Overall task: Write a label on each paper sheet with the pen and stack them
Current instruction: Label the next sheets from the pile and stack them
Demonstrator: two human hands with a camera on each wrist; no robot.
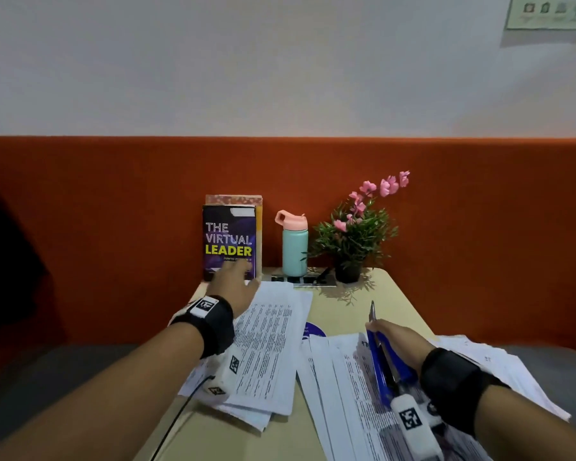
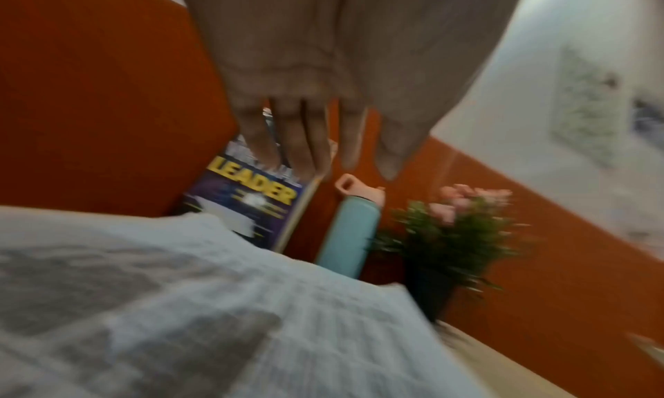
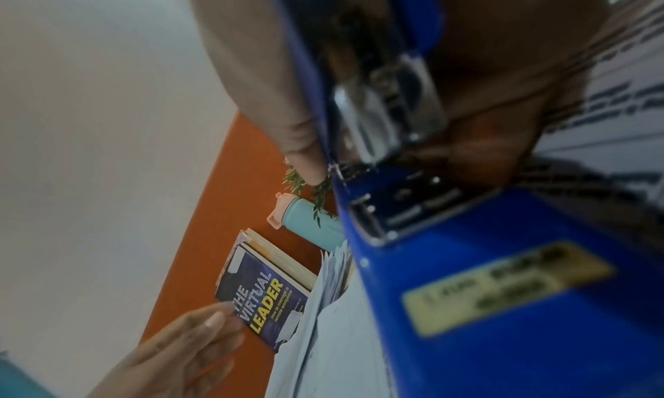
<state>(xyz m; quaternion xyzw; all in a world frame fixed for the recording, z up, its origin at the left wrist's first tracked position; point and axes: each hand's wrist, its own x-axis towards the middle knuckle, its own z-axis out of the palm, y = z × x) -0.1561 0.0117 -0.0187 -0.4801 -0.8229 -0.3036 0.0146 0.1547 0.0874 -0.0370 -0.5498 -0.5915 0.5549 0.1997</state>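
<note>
Two piles of printed paper sheets lie on the beige table [image 1: 356, 307]: a left stack [image 1: 266, 344] and a spread right pile [image 1: 343, 394]. My left hand [image 1: 236, 277] hovers open over the far end of the left stack [image 2: 179, 304], with straight fingers [image 2: 309, 148] pointing at the book; nothing is in it. My right hand [image 1: 396, 341] rests over the right pile and grips a blue stapler [image 1: 379, 367] together with a pen [image 1: 372, 314], whose tip sticks out past the fingers. The stapler [image 3: 503, 290] fills the right wrist view.
A purple book [image 1: 228, 242] leans on the orange partition [image 1: 113, 211] at the back. Beside it stand a teal bottle [image 1: 294, 247] and a potted pink-flowered plant [image 1: 353, 234]. A blue round object [image 1: 313, 329] peeks out between the piles. A black cable [image 1: 180, 414] hangs off the front left.
</note>
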